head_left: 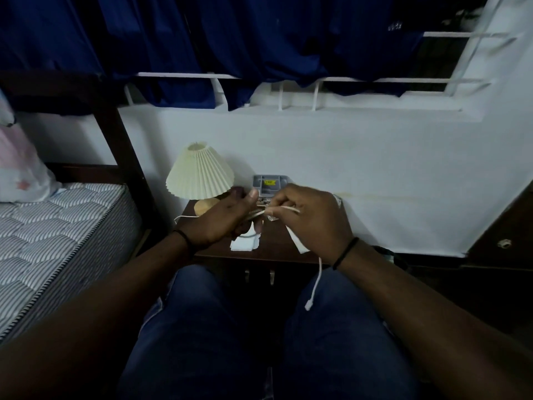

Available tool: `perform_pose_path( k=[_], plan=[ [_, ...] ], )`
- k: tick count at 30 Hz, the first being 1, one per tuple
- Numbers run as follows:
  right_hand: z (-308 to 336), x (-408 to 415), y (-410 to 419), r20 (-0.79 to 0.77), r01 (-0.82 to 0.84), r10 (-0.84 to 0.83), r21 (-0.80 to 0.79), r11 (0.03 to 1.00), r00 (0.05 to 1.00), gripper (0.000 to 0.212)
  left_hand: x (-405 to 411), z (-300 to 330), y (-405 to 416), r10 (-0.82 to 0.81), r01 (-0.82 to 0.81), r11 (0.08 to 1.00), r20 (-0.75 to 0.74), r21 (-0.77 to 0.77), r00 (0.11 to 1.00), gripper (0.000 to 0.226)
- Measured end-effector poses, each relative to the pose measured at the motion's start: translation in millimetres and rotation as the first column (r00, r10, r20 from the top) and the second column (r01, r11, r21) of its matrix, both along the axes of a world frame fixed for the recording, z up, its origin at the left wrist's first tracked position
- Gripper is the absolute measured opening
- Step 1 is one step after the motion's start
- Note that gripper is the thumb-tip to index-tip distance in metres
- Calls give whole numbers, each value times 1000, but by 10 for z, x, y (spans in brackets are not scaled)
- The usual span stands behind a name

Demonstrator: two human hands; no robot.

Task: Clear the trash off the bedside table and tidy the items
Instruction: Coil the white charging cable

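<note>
Both my hands hover over the dark wooden bedside table (277, 252). My left hand (222, 220) is closed around a bundle of white charging cable (315, 280). My right hand (311, 219) pinches a strand of the same cable; its free end with the plug dangles below my right wrist, over my knee. A white paper scrap (245, 244) lies on the table under my left hand, and another white piece (297, 242) shows beneath my right hand. A grey device with a yellow label (269, 183) stands at the back of the table, partly hidden.
A lamp with a pleated cream shade (199, 171) and wooden base stands at the table's left rear, its thin cord running leftward. A bed with a striped mattress (57, 235) is to the left. White wall behind; dark furniture (501, 235) at right. My knees fill the foreground.
</note>
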State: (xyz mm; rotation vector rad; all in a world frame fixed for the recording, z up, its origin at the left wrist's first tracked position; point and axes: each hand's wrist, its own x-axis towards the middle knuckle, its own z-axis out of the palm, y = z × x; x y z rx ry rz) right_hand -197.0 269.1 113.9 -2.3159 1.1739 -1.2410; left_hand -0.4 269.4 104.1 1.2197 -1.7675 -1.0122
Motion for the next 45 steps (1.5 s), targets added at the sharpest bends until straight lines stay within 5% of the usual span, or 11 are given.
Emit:
perform_pose_path(
  k=[2, 4, 8, 14, 18, 22, 25, 28, 34, 39, 45],
  plan=[
    [18, -65, -61, 24, 12, -9, -108, 994, 1000, 8, 51, 3, -25, -182, 187, 969, -50, 159, 982, 65],
    [-21, -135, -154, 44, 33, -26, -167, 986, 999, 9, 76, 20, -66, -275, 343, 899, -259, 272, 926, 55],
    [-201, -226, -286, 49, 90, -87, -79, 993, 995, 19, 97, 124, -143, -255, 544, 787, -651, 289, 715, 40],
    [-293, -100, -193, -117, -34, 42, 66, 997, 992, 48, 70, 205, -150, -24, 289, 938, -797, 191, 604, 34],
    [-355, 92, -35, -135, -139, 199, 361, 922, 971, 56, 36, 184, -157, -3, 81, 995, -776, 62, 631, 32],
    [-334, 267, 136, -66, -237, 283, 388, 890, 957, 27, -67, 117, -150, 51, -116, 989, -512, -96, 857, 22],
    [-268, 338, 238, -18, -289, 339, 478, 829, 941, 27, -33, 8, -126, 135, -179, 958, -199, -224, 971, 19],
    [-127, 291, 252, 48, -326, 343, 457, 828, 938, 20, 8, -65, -107, 147, -103, 955, 140, -279, 979, 23],
    [93, 59, 75, -29, -140, 161, 356, 924, 987, 12, 56, -34, 2, 115, -54, 973, 272, -225, 955, 36],
    [80, -127, -69, 70, -46, 34, 186, 981, 997, 2, -44, 4, 64, -108, 107, 992, 9, 73, 994, 55],
    [-91, -237, -188, -179, 27, -56, -164, 986, 982, 10, -78, 14, 16, -247, 351, 901, -365, 254, 898, 37]
  ],
)
